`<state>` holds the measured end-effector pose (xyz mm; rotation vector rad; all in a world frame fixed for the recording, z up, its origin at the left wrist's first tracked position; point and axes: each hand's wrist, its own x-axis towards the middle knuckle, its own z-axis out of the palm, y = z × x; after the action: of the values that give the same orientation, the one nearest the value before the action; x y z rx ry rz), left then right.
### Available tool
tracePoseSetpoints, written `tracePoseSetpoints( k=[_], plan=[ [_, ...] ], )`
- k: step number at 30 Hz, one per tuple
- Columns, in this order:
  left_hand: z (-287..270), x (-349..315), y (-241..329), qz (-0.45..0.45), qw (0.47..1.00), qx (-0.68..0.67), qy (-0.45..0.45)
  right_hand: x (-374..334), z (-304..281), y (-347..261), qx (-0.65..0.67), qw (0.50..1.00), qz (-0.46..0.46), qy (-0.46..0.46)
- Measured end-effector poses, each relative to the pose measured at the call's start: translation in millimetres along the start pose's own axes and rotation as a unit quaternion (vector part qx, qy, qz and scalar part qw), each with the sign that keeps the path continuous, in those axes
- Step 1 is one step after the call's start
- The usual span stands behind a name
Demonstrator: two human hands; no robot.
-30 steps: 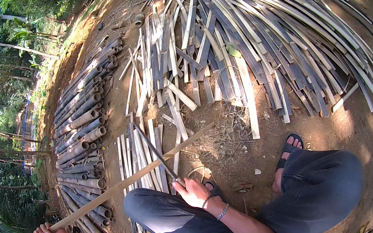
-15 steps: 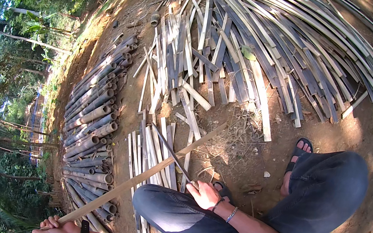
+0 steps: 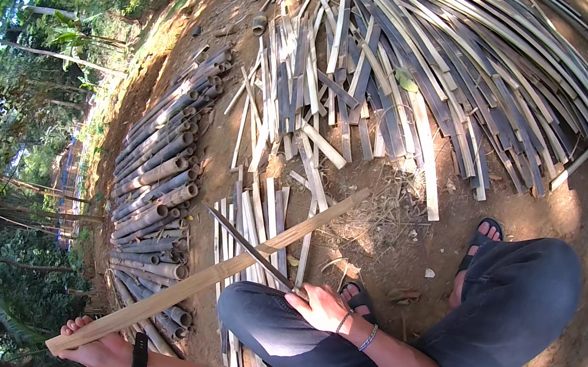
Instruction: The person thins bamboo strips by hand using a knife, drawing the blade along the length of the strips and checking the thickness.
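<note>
My left hand, at the lower left with a dark watch on its wrist, is closed around the near end of a long, pale bamboo strip. The strip slants up to the right, above my left knee, its broad face showing. In my closed right hand is a knife; its handle is mostly hidden by the fingers. The long dark knife blade points up and left and crosses the strip near its middle. Whether edge and strip touch, I cannot tell.
Split bamboo strips lie in a wide heap ahead, with a smaller bundle beside my left leg. Round bamboo poles are stacked to the left. My sandalled feet rest on bare soil, and trees stand at far left.
The blade has swung left and lies flatter across the strip. The strip has turned, showing more of its broad face. The whole view has shifted slightly.
</note>
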<state>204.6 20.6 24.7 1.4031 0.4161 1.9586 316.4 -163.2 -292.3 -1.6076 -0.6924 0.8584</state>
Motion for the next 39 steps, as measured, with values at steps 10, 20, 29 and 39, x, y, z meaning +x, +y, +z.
tracePoseSetpoints(
  k=[10, 20, 29, 39],
  plan=[
    [0, -8, 11, 0.004, 0.999, -0.016, -0.045, -6, -6, 9, 0.047, 0.998, 0.03, 0.033],
    [3, -12, 5, 0.006, 1.0, 0.015, -0.014, -3, -3, 31, 0.074, 0.995, 0.017, 0.066],
    [3, -9, 4, 0.014, 1.0, 0.025, -0.003, 16, 0, 84, 0.081, 0.979, 0.134, 0.128],
    [-2, -6, 0, 0.002, 1.0, 0.021, 0.003, 18, -10, 57, 0.077, 0.986, 0.105, 0.105]
  ],
)
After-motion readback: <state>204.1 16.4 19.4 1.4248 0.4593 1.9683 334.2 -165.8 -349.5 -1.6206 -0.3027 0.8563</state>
